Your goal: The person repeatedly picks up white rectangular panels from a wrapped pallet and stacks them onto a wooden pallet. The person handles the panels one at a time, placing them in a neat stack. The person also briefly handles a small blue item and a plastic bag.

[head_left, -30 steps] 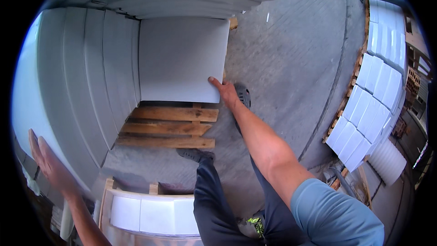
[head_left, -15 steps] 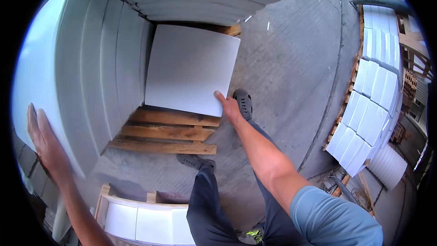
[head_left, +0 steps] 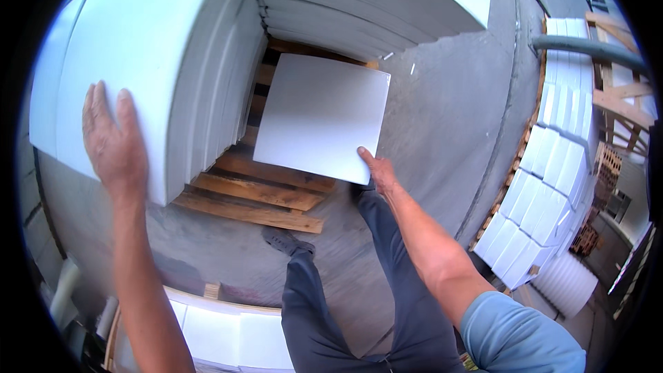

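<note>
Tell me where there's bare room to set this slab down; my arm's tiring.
Free: pallet boards under the slab the right hand holds, and grey floor beyond it. Crowded: left stack under the left hand, far stack, block rows at right.

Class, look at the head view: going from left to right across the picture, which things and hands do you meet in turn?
Left hand on the stack of white blocks → wooden pallet → white slab → right hand at its corner → grey pavement → rows of white blocks.
</note>
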`<state>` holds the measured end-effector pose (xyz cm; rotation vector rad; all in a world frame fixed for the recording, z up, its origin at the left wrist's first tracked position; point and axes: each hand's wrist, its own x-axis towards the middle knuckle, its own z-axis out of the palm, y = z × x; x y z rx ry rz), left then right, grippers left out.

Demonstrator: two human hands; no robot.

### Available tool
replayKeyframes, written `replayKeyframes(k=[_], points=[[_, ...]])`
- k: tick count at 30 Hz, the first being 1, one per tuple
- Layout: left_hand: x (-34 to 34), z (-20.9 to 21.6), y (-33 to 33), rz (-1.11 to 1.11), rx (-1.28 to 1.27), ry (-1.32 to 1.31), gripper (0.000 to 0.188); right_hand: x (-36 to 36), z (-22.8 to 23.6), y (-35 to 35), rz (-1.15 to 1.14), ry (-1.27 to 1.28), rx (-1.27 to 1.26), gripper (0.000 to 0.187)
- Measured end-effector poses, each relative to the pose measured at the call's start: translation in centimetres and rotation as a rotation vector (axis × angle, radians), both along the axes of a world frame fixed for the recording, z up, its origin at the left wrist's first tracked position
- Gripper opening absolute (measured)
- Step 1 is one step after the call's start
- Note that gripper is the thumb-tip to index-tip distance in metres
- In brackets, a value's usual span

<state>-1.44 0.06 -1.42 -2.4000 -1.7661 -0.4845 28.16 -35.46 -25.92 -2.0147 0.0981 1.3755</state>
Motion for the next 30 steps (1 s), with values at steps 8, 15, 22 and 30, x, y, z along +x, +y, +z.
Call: replayKeyframes(k=[8,15,22,30], points=[[-0.9,0.0,-0.3,0.069,0.059,0.050,0.058,-2.3,6.6,3.6,0.205,-0.028,-0.021,0.059],[-0.7,0.7,-0.6,0.091,0.052,0.012,0.054,-11.7,10.8,7.1,0.314,-0.310,-0.162,0.058],[-3.7,3.0,-9.2,0.460,0.058,-0.839,0.030,-15.4,17.2,16.3,0.393,-0.042,-0.050,0.052],[-4.4,-12.5,-21.1,1.529,-1.293,-2.239,0.082,-13.2,14.5,21.8,0.421,-0.126,0.127,0.048]])
